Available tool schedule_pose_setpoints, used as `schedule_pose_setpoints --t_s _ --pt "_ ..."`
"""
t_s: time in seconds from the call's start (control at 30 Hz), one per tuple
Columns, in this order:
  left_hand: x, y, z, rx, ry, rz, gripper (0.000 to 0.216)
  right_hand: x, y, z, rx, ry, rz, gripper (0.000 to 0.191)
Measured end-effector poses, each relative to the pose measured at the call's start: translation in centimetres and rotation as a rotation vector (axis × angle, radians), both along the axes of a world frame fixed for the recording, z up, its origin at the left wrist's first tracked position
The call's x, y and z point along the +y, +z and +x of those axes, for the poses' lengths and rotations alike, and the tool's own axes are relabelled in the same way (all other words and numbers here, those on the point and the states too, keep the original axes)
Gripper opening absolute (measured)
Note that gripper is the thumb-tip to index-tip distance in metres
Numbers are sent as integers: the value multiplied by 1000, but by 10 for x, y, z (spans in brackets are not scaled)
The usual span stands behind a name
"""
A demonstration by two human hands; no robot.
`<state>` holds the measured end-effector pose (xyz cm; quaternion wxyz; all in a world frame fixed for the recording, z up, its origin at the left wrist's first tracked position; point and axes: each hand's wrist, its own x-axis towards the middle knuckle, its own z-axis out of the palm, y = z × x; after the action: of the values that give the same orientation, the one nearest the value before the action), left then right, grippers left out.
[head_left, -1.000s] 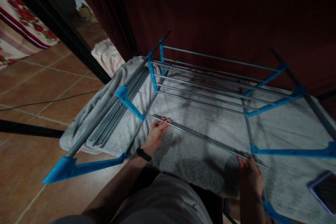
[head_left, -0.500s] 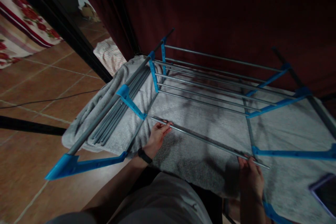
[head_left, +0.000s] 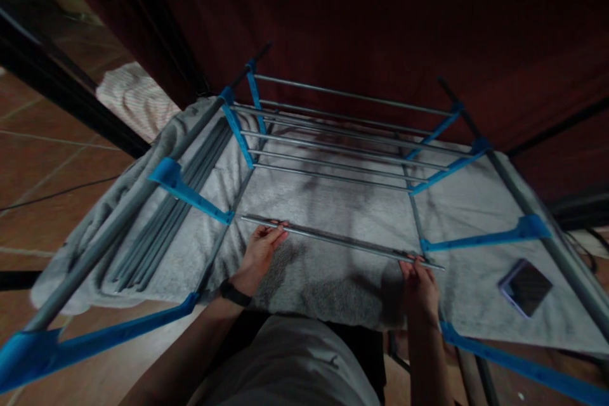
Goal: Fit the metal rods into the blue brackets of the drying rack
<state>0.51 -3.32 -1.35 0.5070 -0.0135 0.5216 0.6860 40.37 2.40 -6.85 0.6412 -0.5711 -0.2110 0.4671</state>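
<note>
A thin grey metal rod (head_left: 340, 242) runs crosswise in front of me. Near its left end my left hand (head_left: 259, 247) pinches it, with a black band on the wrist. Close to the right end, the fingers of my right hand (head_left: 421, 282) are closed on the same rod. Around it lies a rack frame of grey tubes with blue plastic brackets. The left blue bracket (head_left: 193, 193) and the right blue bracket (head_left: 485, 238) flank the rod, whose ends look apart from both. Farther back, several crossbars (head_left: 328, 151) span the frame between other brackets.
Several loose grey rods (head_left: 174, 212) lie bundled at the left on a grey blanket (head_left: 304, 196). A phone (head_left: 526, 287) rests on the blanket at the right. Behind the frame hangs a dark red curtain (head_left: 361, 25). A striped cloth (head_left: 136, 98) sits at the back left, above the tiled floor.
My view has turned to the right, so the frame appears farther left and the phone is fully visible. Both hands keep hold of the rod, which looks more level.
</note>
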Motion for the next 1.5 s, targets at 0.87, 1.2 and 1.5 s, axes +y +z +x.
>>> schedule_pose_setpoints --t_s 0.87,1.2,1.5 --pt "7 11 -5 78 -66 -163 32 17 7 -42 140 78 15 51" --pt "1 10 14 42 -73 -161 31 15 6 -43 142 74 9 45" --pt "-3 6 13 37 -49 -136 30 18 2 -42 103 86 21 44"
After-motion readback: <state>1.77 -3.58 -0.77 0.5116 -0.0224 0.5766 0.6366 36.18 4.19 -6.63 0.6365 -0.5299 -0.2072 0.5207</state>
